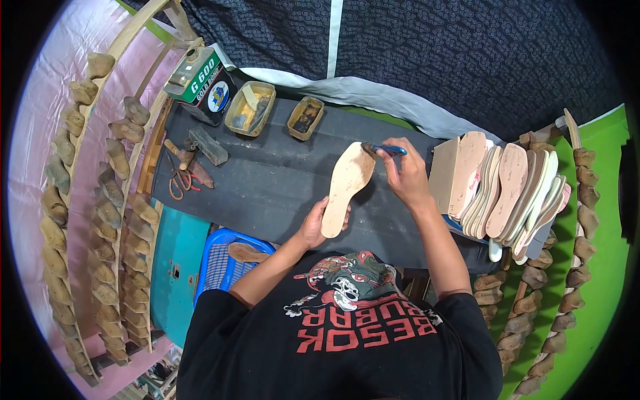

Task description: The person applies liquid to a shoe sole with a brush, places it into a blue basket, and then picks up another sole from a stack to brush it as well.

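A dark work mat [267, 180] covers the bench, with pink wall and racks of shoe lasts [100, 200] at the far left. Further along the mat stand a green glue can [200, 80], scissors [179, 183] and two small glue tins [250, 110]. A blue basket [223, 260] sits below the bench edge. The left hand [313, 223] is wrapped around the heel end of a tan insole [345, 187], holding it tilted above the mat. The right hand [403, 173] pinches a blue-handled brush [385, 149], its bristles touching the insole's toe. A stack of soles [507, 193] leans at the right.
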